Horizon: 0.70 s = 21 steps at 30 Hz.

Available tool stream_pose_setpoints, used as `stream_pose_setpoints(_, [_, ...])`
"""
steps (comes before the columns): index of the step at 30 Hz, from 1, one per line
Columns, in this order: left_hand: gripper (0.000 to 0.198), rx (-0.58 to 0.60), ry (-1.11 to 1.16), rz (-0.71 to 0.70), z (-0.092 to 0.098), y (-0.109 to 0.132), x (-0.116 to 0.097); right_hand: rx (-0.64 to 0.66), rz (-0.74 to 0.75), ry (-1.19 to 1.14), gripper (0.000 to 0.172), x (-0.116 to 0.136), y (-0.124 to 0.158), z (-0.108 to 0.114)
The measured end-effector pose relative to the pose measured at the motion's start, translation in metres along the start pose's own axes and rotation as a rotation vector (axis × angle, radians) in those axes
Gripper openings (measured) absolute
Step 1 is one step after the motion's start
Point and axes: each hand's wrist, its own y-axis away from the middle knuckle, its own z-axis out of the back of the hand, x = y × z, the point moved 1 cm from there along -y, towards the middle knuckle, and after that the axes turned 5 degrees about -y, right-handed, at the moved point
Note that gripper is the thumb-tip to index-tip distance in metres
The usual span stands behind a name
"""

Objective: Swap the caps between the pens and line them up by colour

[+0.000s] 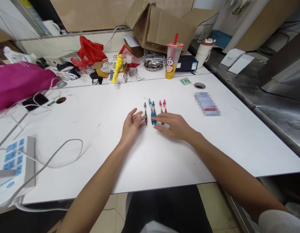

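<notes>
Several click pens lie side by side on the white table. My left hand [132,125] has its fingers spread, with the fingertips against a black pen [145,109] that stands a little apart on the left. Close by, my right hand [173,126] has its thumb and fingertips around the lower part of a blue pen [150,103]. Another black pen [154,106] lies right beside the blue one; their lower ends overlap and are partly covered by my fingers. Two red pens [165,105] [160,104] lie beyond my right hand, their lower ends hidden behind it.
At the back stand a drink cup [173,61] with a red straw and a white tumbler [204,53]. A blurred-out packet [207,104] lies to the right. A power strip [19,161] with loose cables sits at the left, below a magenta bag [21,81].
</notes>
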Motion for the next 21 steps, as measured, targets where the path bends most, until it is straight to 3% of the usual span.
stream_pose_setpoints(3, [0.026, 0.001, -0.056, 0.006, 0.003, -0.002, 0.002, -0.003, -0.072, 0.132, 0.036, -0.015, 0.0, 0.007])
stream_pose_setpoints(7, [0.015, 0.035, -0.085, -0.002, 0.004, -0.002, 0.002, 0.077, -0.089, 0.203, 0.035, -0.026, 0.0, 0.006])
stream_pose_setpoints(16, [0.009, 0.039, -0.082, 0.011, 0.002, 0.0, 0.0, 0.127, -0.033, 0.274, 0.036, -0.034, -0.002, 0.006])
stream_pose_setpoints(21, [0.009, 0.045, -0.075, 0.017, 0.001, 0.001, -0.001, 0.074, -0.007, 0.25, 0.039, -0.035, -0.003, 0.003])
